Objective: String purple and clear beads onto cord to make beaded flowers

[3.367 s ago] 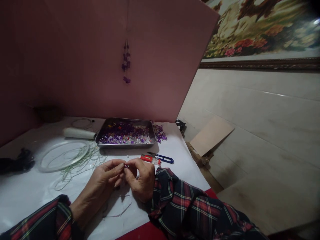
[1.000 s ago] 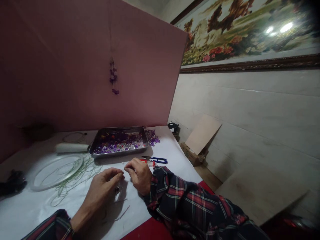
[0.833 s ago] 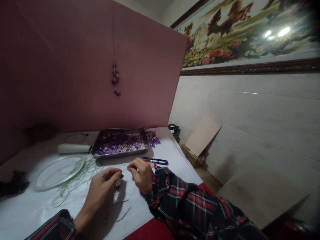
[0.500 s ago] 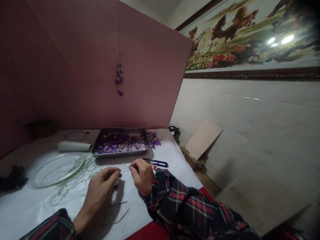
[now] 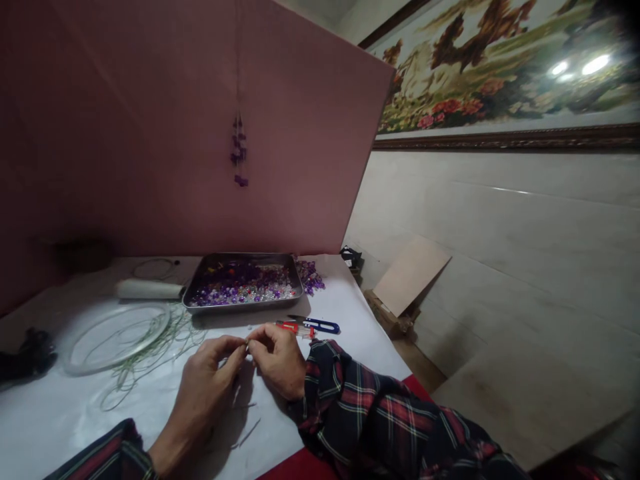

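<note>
My left hand (image 5: 213,373) is closed in a pinch, its thumb and forefinger meeting the fingertips of my right hand (image 5: 280,357) above the white table surface (image 5: 185,393). My right hand pinches as well. A fine thread ran between the two pinches a moment before; what sits at the fingertips now is tiny and mostly hidden. Just beyond my right hand lie blue-handled thread snips (image 5: 323,325) and a red and clear lighter (image 5: 300,329). Behind the hands stands a metal tray (image 5: 245,307) holding many purple, clear and reddish beads (image 5: 250,287).
Tangled pale green cord (image 5: 145,353) and a clear ring-shaped coil (image 5: 75,363) lie at left, near a white roll (image 5: 150,289). More purple beads (image 5: 311,277) lie right of the tray. A purple beaded strand (image 5: 239,150) hangs against the pink board (image 5: 300,133).
My two hands have come together, closing the gap where the thread showed. My right hand has shifted slightly left, uncovering more of the lighter. The view has turned a little.
</note>
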A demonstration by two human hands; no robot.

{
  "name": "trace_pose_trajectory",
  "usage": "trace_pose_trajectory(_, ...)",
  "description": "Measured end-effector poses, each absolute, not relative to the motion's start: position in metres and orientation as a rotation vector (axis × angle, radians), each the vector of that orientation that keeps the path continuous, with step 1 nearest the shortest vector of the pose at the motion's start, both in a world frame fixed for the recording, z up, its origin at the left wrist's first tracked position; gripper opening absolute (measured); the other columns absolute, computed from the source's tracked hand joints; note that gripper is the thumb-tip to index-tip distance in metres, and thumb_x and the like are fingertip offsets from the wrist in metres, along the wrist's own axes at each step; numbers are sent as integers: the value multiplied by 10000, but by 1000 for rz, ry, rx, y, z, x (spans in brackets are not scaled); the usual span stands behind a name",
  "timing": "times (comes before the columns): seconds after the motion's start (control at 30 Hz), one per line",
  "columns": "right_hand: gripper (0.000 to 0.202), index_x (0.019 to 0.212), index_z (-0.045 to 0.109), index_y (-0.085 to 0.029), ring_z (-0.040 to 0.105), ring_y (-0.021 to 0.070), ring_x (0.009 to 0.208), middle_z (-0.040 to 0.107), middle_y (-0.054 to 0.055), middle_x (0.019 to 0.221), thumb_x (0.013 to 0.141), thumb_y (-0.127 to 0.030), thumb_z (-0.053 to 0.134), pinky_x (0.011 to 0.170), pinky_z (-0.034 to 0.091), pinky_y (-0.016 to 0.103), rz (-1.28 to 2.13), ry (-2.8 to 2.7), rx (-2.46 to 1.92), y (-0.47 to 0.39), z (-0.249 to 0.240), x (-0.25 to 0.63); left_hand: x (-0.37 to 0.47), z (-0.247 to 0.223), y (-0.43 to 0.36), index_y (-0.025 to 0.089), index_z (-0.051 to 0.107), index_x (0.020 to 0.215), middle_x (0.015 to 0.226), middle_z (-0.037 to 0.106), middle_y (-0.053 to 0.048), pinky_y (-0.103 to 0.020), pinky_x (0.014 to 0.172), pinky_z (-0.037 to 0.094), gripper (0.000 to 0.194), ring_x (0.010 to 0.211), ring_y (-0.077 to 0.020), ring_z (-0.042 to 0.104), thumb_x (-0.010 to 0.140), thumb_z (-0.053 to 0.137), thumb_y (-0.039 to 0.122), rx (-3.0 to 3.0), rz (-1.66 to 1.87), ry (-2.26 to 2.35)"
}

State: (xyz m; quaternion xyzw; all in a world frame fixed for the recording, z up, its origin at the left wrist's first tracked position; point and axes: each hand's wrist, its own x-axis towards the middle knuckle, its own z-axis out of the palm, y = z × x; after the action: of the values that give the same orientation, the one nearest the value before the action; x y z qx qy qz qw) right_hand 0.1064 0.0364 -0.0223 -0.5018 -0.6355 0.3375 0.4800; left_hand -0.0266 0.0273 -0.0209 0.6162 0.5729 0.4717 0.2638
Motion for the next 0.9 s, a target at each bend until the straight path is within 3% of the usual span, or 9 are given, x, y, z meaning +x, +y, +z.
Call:
trace_pose_trajectory(0.2,130,694,644,-146,555,105,538,565,-34,558,782,-112,555,539,426,197,805,-1579,-1221,34,-21,105,-30,-27,33,227,728,715,764,723,-63,-393,749,481,225,779,-260,641,718,563,378,1926,1220,1596)
trace_pose_trajectory(0.43,145,697,616,-155,535,90,468,543,-54,521,791,-89,527,491,414,185,810,-1553,-1253,36,-23,105,-29,-22,30,219,708,718,777,734,-63,-383,756,488,226,789,-266,656,721,571,398,1785,1128,1649)
trace_pose_trajectory(0.67,150,697,620,-159,520,87,484,539,-57,523,802,-90,540,498,406,181,805,-1575,-1254,36,-23,105,-30,-26,32,169,671,969,972,733,-120,-385,768,516,357,906,-281,663,749,563,429,1621,1193,1542)
trace_pose_trajectory(0.9,149,687,615,-157,516,88,475,520,-62,509,802,-91,547,491,394,182,781,-1593,-1255,35,-21,105,-30,-27,36,189,682,787,838,713,-105,-395,755,490,253,877,-292,635,743,540,395,1727,1127,1611)
